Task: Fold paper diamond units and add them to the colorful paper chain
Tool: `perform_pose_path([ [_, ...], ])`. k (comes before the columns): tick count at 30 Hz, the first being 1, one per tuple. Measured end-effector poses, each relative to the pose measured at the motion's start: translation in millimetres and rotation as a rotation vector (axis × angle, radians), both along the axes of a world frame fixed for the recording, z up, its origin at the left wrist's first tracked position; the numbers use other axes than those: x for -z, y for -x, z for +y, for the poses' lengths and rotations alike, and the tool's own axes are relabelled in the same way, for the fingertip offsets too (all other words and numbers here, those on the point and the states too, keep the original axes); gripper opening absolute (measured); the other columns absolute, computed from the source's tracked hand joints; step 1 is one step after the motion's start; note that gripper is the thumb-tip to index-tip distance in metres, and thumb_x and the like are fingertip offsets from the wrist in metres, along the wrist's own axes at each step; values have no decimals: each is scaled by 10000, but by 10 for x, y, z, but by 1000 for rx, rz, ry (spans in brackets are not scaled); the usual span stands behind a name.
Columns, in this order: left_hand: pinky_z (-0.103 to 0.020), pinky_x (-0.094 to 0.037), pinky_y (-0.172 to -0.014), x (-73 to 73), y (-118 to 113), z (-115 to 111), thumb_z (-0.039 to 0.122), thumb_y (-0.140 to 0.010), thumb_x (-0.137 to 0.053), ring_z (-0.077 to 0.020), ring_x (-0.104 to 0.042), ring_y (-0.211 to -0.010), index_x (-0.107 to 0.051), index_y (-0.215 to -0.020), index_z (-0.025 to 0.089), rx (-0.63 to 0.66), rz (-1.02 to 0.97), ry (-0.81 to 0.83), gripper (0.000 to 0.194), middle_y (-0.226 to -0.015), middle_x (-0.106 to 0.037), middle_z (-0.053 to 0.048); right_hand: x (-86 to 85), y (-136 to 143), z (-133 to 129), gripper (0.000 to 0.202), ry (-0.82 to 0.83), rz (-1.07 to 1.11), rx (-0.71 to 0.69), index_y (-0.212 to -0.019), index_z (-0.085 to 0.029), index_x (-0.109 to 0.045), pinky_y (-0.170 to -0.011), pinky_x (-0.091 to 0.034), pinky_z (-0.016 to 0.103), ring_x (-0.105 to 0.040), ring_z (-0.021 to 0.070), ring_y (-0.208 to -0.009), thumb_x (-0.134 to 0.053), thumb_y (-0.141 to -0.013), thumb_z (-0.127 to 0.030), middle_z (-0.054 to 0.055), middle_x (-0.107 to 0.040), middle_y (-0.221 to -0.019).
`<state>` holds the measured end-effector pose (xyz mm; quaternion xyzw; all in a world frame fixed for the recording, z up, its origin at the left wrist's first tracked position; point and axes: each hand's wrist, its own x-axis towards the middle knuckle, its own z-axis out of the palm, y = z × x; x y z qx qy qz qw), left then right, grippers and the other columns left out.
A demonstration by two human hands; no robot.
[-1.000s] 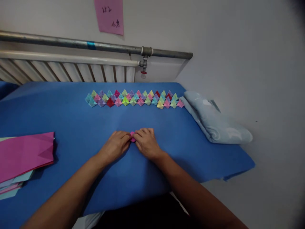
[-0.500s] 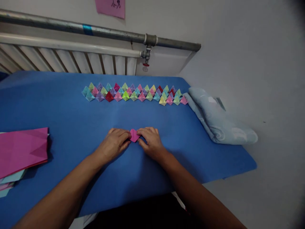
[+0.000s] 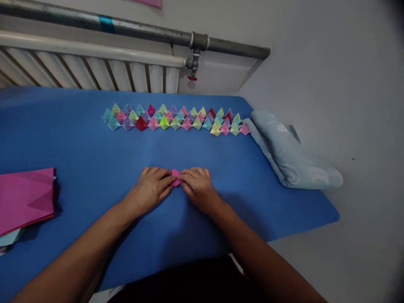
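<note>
A small folded piece of pink paper (image 3: 176, 178) lies between my hands over the blue table (image 3: 126, 151). My left hand (image 3: 153, 185) grips its left side, thumb and fingers pressed together. From the other side, my right hand (image 3: 197, 184) pinches the paper's right edge, its fingertips covering part of it. Farther back, folded paper pieces (image 3: 164, 123) in many colours stand close together in rows.
At the left lies a stack of coloured paper (image 3: 27, 198), pink on top. A folded light blue cloth (image 3: 293, 160) rests on the table's right side. Behind the table are a white radiator (image 3: 94, 69) and a metal pipe (image 3: 151, 33) with a red-handled valve (image 3: 192, 78).
My right hand has moved slightly left over the pink paper, so less of it shows. The camera view has shifted a little.
</note>
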<state>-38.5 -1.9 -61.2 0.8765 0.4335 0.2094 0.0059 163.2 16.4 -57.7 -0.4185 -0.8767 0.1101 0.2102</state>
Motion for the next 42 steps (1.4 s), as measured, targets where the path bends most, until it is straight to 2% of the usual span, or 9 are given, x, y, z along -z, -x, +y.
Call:
perform_pose_path([
  [6,-399,-426,-774,-1,-18,11,269,-953,-506,-233,-617,-897,-695,-1065,192,-5,-7,-22,233,-1050,-703,-87,-12,-10,-24,131,-9,6,80,-923,-205,-680,-821,-318,342,-558,194,-921,-555,-937,-239,36,-715,-973],
  [12,-385,-419,-760,-4,-28,33,253,-945,-522,-232,-610,-883,-701,-1035,188,-13,-28,-35,210,-1023,-709,-78,11,-6,-32,109,36,52,140,-906,-216,-690,-803,-326,336,-561,197,-920,-582,-917,-227,39,-698,-980],
  [19,-399,-410,-797,-14,-24,53,276,-957,-489,-233,-595,-926,-692,-1052,196,-50,-59,56,238,-1058,-699,-75,31,23,-8,115,86,104,209,-834,-207,-654,-805,-338,329,-565,187,-883,-570,-911,-223,28,-687,-917],
  [35,-381,-364,-735,-25,-142,97,323,-960,-426,-199,-542,-795,-691,-844,210,-242,-111,168,310,-881,-663,-43,-64,104,66,137,114,0,224,-766,-185,-589,-799,-379,308,-552,180,-850,-585,-898,-220,46,-661,-888],
  [42,-375,-386,-772,4,-130,134,327,-960,-428,-173,-569,-759,-647,-809,193,-255,-170,213,299,-784,-627,-19,-53,129,100,184,92,17,233,-704,-191,-563,-782,-381,307,-529,173,-801,-553,-887,-181,46,-635,-828],
])
